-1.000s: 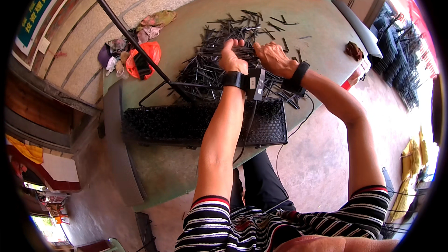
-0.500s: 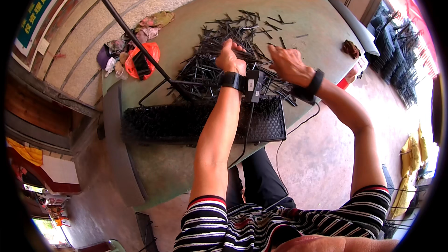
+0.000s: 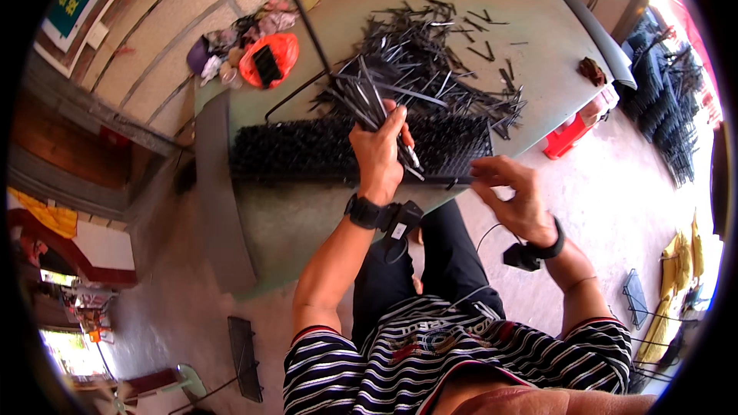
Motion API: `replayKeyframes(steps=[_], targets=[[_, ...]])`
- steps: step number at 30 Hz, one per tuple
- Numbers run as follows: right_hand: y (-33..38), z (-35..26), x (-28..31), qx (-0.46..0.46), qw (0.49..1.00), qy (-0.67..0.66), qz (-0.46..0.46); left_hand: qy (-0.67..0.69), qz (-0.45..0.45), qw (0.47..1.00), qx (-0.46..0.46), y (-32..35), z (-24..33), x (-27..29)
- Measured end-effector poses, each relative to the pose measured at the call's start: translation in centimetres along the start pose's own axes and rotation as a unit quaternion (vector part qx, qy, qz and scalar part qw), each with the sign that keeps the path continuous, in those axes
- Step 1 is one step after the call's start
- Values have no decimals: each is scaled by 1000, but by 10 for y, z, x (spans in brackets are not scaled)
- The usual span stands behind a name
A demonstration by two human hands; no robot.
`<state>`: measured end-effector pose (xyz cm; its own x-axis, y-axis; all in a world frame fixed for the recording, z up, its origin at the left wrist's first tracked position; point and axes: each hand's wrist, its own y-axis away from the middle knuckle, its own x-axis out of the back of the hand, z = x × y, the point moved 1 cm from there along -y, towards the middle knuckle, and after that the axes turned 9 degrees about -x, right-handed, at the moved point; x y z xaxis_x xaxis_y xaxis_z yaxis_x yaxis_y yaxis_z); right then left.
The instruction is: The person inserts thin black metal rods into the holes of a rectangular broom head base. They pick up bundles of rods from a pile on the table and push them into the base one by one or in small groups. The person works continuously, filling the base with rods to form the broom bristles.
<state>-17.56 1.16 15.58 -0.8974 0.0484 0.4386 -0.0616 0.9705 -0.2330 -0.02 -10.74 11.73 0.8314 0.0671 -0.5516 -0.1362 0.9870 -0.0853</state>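
My left hand [image 3: 378, 155] is closed around a bundle of thin black strips [image 3: 366, 100], which fan out above and below the fist. It hangs over a long black tray [image 3: 484, 138] with a grid-like base, densely packed with short upright black pieces [image 3: 292, 146]. My right hand [image 3: 511, 192], slightly blurred, is by the tray's front right corner with its fingers curled. A short dark strip end [image 3: 455, 183] sticks out at its fingertips. Behind the tray, a loose heap of black strips [image 3: 415, 54] lies on the green table [image 3: 530, 23].
A thin black pole [image 3: 304, 11] rises behind the tray. An orange bag with a dark phone-like object [image 3: 267, 65] and crumpled cloths [image 3: 269, 23] lie at the left. A red stool [image 3: 567, 137] stands beyond the table's right edge. Black racks [image 3: 665, 100] are stacked farther right.
Both hands have come back from the strip heap toward me. The left now grips a bundle of strips over the tray; the right has dropped to the tray's front right corner.
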Motion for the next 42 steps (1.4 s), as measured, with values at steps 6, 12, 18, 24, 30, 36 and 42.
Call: replayKeyframes(steps=[6, 12, 18, 24, 30, 36, 42], targets=[[-19, -11, -126, 41, 998, -38, -40, -131, 52, 985, -98, 43, 2, 109], [-28, 22, -223, -71, 989, -95, -88, -257, 85, 940, -208, 64, -28, 186], [-34, 46, -282, -113, 970, -172, -128, -315, 20, 908, -275, 74, -51, 224], [-37, 54, -296, -100, 960, -225, -135, -385, 33, 877, -287, 78, -57, 234], [-35, 64, -299, -44, 968, -217, -118, -305, 47, 893, -328, 73, -55, 223], [-28, 64, -294, -114, 927, -317, -164, -378, 81, 890, -242, 81, -57, 228], [-30, 57, -284, -141, 913, -318, -214, -361, 108, 910, -172, 82, -54, 254]])
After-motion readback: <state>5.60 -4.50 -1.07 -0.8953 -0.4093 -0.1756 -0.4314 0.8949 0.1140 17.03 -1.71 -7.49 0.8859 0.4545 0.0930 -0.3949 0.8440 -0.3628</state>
